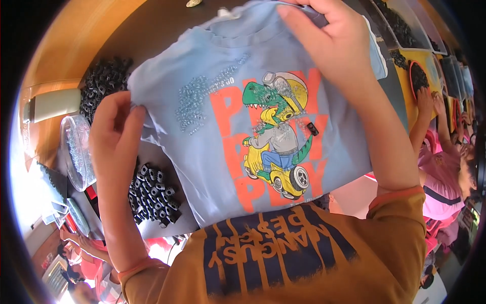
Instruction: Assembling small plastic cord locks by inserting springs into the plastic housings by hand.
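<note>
A light blue T-shirt (177,58) is spread in front of me, printed with orange letters and a green dinosaur on a yellow scooter. My left hand (115,124) pinches its left side near the sleeve. At the upper right, my right hand (336,45) grips the shoulder, thumb on top and fingers partly out of sight. Scattered on the cloth are many small springs (191,104), thickest left of the print, with more over the dinosaur. One small black cord-lock-like piece (312,129) rests right of the dinosaur.
Piles of small black parts (152,197) lie on the dark table at left. A clear round dish (76,167) holds more springs. To the right are clear bins (400,23), a red-rimmed bowl (411,76) of black parts, and co-workers' hands (427,104).
</note>
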`<action>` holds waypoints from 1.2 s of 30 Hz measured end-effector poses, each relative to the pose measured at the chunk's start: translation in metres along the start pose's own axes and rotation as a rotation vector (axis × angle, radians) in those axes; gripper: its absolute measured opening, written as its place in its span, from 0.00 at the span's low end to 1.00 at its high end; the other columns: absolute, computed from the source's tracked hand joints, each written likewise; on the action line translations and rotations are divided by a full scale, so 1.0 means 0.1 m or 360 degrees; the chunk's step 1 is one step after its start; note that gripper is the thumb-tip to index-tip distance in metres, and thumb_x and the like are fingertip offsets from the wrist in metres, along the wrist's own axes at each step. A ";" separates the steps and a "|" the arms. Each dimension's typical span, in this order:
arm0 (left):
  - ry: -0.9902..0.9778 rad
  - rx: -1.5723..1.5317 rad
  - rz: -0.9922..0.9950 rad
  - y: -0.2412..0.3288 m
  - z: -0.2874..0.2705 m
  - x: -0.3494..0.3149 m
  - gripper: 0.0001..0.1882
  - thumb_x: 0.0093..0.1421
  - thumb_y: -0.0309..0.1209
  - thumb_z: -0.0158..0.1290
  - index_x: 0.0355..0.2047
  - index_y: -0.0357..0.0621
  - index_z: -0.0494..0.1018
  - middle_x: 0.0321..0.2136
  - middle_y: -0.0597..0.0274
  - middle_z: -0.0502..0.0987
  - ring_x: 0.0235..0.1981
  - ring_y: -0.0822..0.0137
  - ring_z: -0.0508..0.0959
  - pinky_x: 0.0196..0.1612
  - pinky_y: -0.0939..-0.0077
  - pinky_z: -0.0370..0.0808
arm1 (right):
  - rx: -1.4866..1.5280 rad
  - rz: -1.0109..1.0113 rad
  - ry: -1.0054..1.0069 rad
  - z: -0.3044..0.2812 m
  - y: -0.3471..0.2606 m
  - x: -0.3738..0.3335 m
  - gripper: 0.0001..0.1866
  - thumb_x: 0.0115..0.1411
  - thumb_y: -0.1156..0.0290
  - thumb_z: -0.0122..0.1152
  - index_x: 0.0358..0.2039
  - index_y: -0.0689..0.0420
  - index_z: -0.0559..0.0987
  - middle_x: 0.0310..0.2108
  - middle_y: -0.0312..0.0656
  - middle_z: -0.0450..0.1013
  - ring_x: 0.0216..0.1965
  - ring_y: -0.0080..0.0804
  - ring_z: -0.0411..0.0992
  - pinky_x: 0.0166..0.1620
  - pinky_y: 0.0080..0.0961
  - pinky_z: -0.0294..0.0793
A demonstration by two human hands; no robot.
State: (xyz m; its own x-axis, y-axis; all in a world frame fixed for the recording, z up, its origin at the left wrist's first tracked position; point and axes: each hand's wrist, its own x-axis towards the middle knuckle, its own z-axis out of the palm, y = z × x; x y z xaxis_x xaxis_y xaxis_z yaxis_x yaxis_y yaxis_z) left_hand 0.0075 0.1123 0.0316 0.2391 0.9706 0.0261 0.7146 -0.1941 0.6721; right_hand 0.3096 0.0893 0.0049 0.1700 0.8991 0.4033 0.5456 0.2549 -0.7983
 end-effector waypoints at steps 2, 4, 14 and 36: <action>0.0014 -0.0077 0.0114 0.20 0.02 -0.13 0.09 0.55 0.22 0.54 0.37 0.36 0.72 0.26 0.68 0.71 0.27 0.80 0.69 0.32 0.86 0.66 | 0.0178 -0.0843 0.0193 0.12 -0.04 0.04 0.02 0.52 0.78 0.59 0.28 0.61 0.77 0.22 0.42 0.72 0.24 0.30 0.72 0.28 0.23 0.69; -0.0036 -0.0025 0.0227 0.34 0.04 -0.22 0.09 0.54 0.21 0.54 0.37 0.35 0.72 0.25 0.69 0.71 0.26 0.80 0.68 0.31 0.86 0.66 | 0.0274 -0.1247 0.0256 0.18 -0.06 0.04 0.02 0.52 0.79 0.59 0.27 0.60 0.77 0.21 0.43 0.72 0.24 0.33 0.72 0.27 0.24 0.69; 0.0216 -0.0147 0.0198 -0.06 -0.07 -0.01 0.09 0.59 0.24 0.53 0.41 0.37 0.73 0.28 0.69 0.73 0.29 0.81 0.69 0.34 0.88 0.66 | 0.0055 -0.0077 0.0226 0.01 0.10 0.05 0.04 0.56 0.75 0.58 0.29 0.64 0.77 0.22 0.37 0.73 0.25 0.18 0.69 0.29 0.18 0.68; -0.0382 0.0577 0.1258 0.44 0.84 0.93 0.06 0.52 0.26 0.53 0.31 0.40 0.73 0.29 0.55 0.72 0.36 0.53 0.73 0.39 0.61 0.70 | 0.0222 0.0292 -0.0088 -0.10 0.16 0.12 0.10 0.59 0.69 0.57 0.32 0.65 0.77 0.22 0.39 0.73 0.25 0.20 0.69 0.30 0.19 0.68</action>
State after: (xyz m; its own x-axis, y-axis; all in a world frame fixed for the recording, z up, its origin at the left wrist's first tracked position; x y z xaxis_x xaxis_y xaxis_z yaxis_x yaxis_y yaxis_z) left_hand 0.1165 0.1820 0.0019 0.8503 0.4873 0.1989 0.4373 -0.8644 0.2482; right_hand 0.3282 0.1005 0.0016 0.2084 0.9521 0.2238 0.3903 0.1289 -0.9116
